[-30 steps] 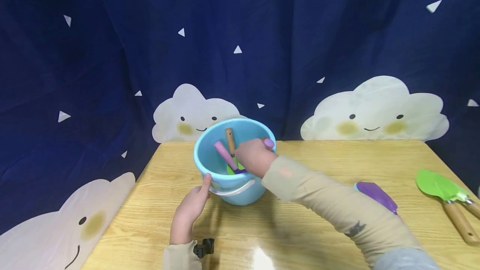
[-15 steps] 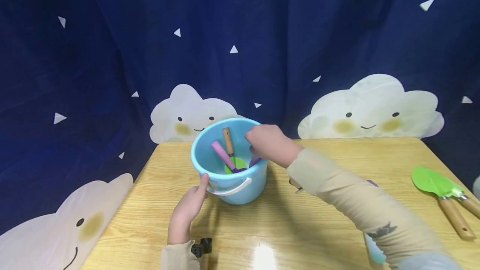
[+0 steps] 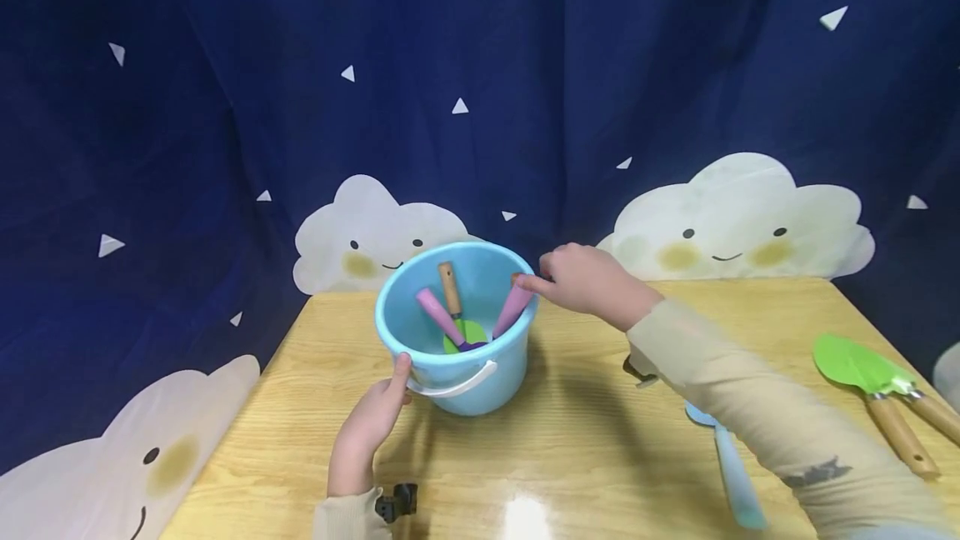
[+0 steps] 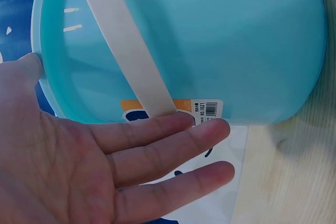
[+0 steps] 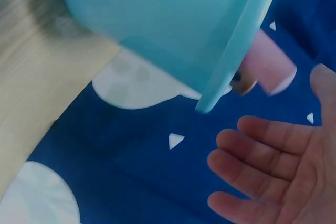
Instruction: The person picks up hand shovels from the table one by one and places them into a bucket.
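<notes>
A light blue bucket [image 3: 495,382] with a white handle [image 3: 450,391] stands tilted on the table. My left hand [image 3: 369,419] rests its thumb on the near left rim; the left wrist view shows its fingers [image 4: 168,153] straight beside the bucket's side. Inside the bucket are a pink-handled tool [image 3: 438,315], a wooden-handled tool [image 3: 450,288] with green at its foot, and a second pink handle [image 3: 513,307] leaning on the right rim. A wooden handle end [image 5: 243,81] shows beside that pink one. My right hand [image 3: 588,280] hovers at the right rim, fingers loosely spread, holding nothing.
A light blue tool [image 3: 738,482] lies on the table [image 3: 585,457], partly under the right sleeve. Two green hand tools [image 3: 855,365] with wooden handles lie together at the right edge. A dark blue cloth [image 3: 420,40] with clouds hangs behind.
My right hand has let go of the pink-handled tool in the bucket and drawn back up and right past the rim. The left hand has kept its place on the bucket.
</notes>
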A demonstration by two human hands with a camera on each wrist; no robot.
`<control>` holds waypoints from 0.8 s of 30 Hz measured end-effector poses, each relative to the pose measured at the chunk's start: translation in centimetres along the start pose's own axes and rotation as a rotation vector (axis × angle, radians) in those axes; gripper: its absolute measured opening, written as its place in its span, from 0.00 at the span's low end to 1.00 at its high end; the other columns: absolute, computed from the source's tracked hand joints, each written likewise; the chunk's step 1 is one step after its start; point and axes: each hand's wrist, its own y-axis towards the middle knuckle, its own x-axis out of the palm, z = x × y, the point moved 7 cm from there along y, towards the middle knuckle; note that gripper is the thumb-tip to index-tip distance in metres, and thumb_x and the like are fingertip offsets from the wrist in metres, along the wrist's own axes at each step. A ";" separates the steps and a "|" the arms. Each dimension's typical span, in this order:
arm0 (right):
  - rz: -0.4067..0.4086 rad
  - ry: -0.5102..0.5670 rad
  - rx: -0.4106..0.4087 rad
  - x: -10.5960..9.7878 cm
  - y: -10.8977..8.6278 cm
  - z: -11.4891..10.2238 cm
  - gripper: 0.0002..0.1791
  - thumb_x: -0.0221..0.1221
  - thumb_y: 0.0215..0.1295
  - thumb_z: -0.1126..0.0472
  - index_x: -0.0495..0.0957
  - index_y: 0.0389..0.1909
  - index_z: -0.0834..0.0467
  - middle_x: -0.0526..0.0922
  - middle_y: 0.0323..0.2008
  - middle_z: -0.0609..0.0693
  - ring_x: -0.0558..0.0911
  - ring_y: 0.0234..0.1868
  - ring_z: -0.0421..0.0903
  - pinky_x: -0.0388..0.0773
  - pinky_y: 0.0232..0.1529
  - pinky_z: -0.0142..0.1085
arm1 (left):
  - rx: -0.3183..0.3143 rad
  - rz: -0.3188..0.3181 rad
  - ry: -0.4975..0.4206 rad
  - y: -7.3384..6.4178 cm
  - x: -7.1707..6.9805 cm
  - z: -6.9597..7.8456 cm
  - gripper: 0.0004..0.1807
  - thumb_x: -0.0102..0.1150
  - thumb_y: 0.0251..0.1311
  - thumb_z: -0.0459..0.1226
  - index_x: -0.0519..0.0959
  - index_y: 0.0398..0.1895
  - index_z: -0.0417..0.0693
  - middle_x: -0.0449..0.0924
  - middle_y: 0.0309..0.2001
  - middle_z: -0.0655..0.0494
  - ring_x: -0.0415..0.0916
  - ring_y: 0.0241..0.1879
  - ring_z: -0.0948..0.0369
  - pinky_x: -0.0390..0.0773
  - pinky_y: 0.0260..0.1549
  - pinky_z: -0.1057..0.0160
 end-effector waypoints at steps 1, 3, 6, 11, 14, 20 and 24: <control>-0.012 0.005 0.006 0.0 -0.2 0.5 0.25 0.49 0.61 0.41 0.71 0.13 0.55 0.69 0.13 0.46 0.69 0.18 0.45 0.66 0.20 0.37 | -0.003 0.000 0.003 0.0 0.0 0.0 0.46 0.17 0.64 0.60 0.64 0.56 0.24 0.74 0.45 0.33 0.70 0.46 0.40 0.65 0.44 0.39; -0.046 0.007 0.036 0.1 -0.6 1.5 0.26 0.48 0.62 0.41 0.72 0.13 0.55 0.69 0.13 0.46 0.70 0.18 0.45 0.66 0.20 0.37 | -0.008 -0.002 0.009 0.0 -0.1 0.0 0.46 0.17 0.64 0.61 0.64 0.56 0.24 0.74 0.45 0.33 0.70 0.47 0.39 0.65 0.44 0.38; -0.095 -0.007 0.068 0.4 -1.3 2.9 0.25 0.48 0.63 0.43 0.73 0.14 0.56 0.70 0.13 0.46 0.70 0.18 0.45 0.68 0.22 0.39 | -0.012 -0.003 0.015 0.0 -0.1 0.0 0.47 0.17 0.64 0.61 0.64 0.56 0.24 0.75 0.44 0.34 0.69 0.47 0.39 0.65 0.44 0.38; -0.092 -0.042 0.059 0.4 -2.5 4.5 0.21 0.53 0.59 0.47 0.72 0.15 0.57 0.70 0.14 0.46 0.70 0.19 0.45 0.69 0.26 0.41 | -0.008 -0.003 0.009 0.0 -0.1 0.1 0.46 0.17 0.64 0.61 0.64 0.55 0.24 0.74 0.44 0.33 0.70 0.47 0.39 0.66 0.43 0.39; -0.084 -0.042 0.049 0.2 -3.1 5.1 0.18 0.57 0.56 0.50 0.72 0.15 0.58 0.69 0.14 0.46 0.69 0.19 0.45 0.69 0.26 0.41 | -0.009 -0.004 0.006 -0.1 -0.1 0.1 0.46 0.17 0.64 0.61 0.64 0.56 0.24 0.74 0.45 0.33 0.70 0.47 0.39 0.65 0.43 0.38; -0.116 -0.026 0.084 0.1 -4.3 6.4 0.14 0.58 0.55 0.53 0.72 0.17 0.58 0.70 0.16 0.46 0.68 0.19 0.44 0.69 0.25 0.40 | -0.004 -0.002 0.008 -0.1 -0.1 0.2 0.46 0.17 0.64 0.60 0.64 0.56 0.24 0.74 0.45 0.32 0.70 0.47 0.39 0.65 0.44 0.38; -0.117 -0.042 0.089 0.2 -4.9 7.2 0.12 0.59 0.54 0.54 0.74 0.21 0.59 0.73 0.18 0.46 0.69 0.20 0.44 0.70 0.26 0.41 | 0.000 -0.004 0.004 -0.1 0.0 0.2 0.46 0.17 0.64 0.60 0.63 0.56 0.24 0.73 0.47 0.31 0.70 0.47 0.40 0.64 0.45 0.38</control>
